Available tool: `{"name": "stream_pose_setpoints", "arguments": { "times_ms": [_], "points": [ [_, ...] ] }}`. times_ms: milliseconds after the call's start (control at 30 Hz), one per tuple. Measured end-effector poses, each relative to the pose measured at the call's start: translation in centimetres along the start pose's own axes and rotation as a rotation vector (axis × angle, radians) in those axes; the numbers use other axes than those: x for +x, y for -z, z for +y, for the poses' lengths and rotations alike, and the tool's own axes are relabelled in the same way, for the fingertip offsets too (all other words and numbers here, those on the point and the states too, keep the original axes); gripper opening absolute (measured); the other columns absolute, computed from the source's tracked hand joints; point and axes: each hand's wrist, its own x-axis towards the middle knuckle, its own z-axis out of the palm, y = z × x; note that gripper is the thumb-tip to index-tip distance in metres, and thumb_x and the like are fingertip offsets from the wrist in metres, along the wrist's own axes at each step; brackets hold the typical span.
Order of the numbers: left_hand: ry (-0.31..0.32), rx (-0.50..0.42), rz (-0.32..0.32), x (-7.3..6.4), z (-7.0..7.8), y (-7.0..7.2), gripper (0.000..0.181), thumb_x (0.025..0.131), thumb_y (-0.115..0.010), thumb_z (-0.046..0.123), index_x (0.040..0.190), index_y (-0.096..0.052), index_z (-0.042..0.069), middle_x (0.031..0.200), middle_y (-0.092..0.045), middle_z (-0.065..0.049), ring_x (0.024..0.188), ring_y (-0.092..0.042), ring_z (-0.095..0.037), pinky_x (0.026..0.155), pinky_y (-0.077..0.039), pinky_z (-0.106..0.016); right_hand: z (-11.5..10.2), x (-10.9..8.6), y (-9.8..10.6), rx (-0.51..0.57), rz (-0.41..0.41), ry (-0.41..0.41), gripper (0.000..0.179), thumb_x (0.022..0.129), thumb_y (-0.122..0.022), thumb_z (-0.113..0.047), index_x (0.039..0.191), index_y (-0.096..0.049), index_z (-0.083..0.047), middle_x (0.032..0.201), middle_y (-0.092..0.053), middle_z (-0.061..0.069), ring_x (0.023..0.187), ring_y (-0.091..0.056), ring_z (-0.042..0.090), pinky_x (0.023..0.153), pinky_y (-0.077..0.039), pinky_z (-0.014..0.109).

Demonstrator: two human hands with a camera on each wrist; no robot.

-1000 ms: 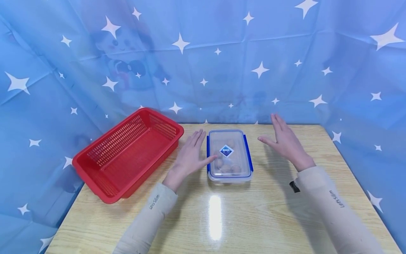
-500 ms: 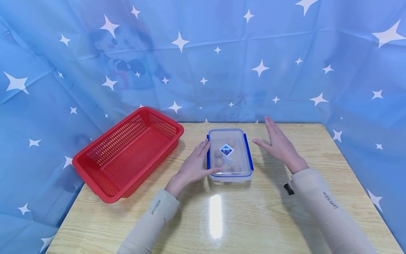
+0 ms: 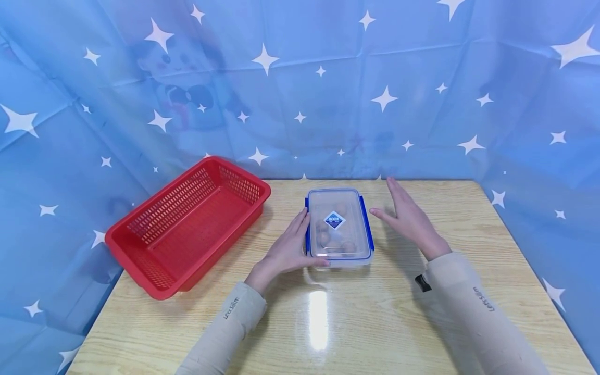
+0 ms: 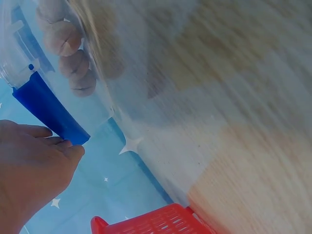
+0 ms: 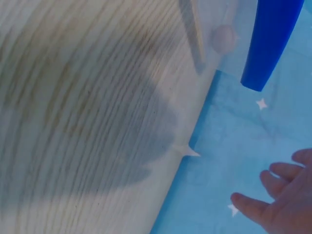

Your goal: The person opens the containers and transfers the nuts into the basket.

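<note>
A clear lidded food container (image 3: 342, 237) with blue side latches and a blue diamond label lies flat on the table. Through its wall, several round brown things (image 4: 73, 61) show inside. My left hand (image 3: 287, 250) lies along the container's left side, with fingers straight beside the left latch (image 4: 51, 107) and the thumb stretched across the near edge. To the right of the container, my right hand (image 3: 412, 221) hovers with fingers extended and thumb spread, holding nothing. A gap shows between it and the right latch (image 5: 270, 44).
A red perforated plastic basket (image 3: 192, 229) stands slantwise at the left of the wooden table (image 3: 365, 323), with nothing seen in it. A blue star-printed curtain (image 3: 300, 94) hangs behind the table and at both sides.
My left hand has moved down and right from above the container's left side to its left edge and near corner. My right hand has come left, closer to the container.
</note>
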Motion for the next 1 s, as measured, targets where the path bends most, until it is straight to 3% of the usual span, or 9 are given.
{"name": "stream_pose_setpoints", "arguments": {
  "times_ms": [233, 433, 1000],
  "points": [
    [-0.001, -0.012, 0.016, 0.2, -0.3, -0.4, 0.134, 0.069, -0.079, 0.068, 0.161, 0.0, 0.013, 0.17, 0.003, -0.002, 0.158, -0.006, -0.022, 0.125, -0.024, -0.043, -0.4, -0.2, -0.3, 0.033, -0.009, 0.002, 0.094, 0.098, -0.052, -0.057, 0.16, 0.008, -0.02, 0.169, 0.003, 0.013, 0.153, -0.009, 0.044, 0.121, -0.014, 0.066],
    [0.005, -0.029, 0.023, 0.5, -0.5, -0.5, 0.134, 0.069, -0.08, 0.067, 0.161, 0.0, 0.013, 0.17, 0.003, -0.002, 0.158, -0.006, -0.022, 0.125, -0.024, -0.044, -0.4, -0.3, -0.8, 0.043, -0.023, -0.001, 0.095, 0.098, -0.053, -0.056, 0.161, 0.004, -0.013, 0.168, 0.0, 0.014, 0.153, -0.01, 0.043, 0.122, -0.014, 0.063],
    [0.033, -0.055, -0.01, 1.4, -0.5, 0.0, 0.133, 0.069, -0.079, 0.068, 0.162, 0.0, 0.016, 0.17, 0.001, 0.0, 0.158, -0.007, -0.021, 0.124, -0.026, -0.046, -0.5, -0.4, -2.8, 0.062, -0.067, -0.024, 0.094, 0.097, -0.051, -0.06, 0.161, -0.002, -0.013, 0.168, -0.01, 0.018, 0.152, -0.016, 0.044, 0.122, -0.019, 0.062]
  ]
}}
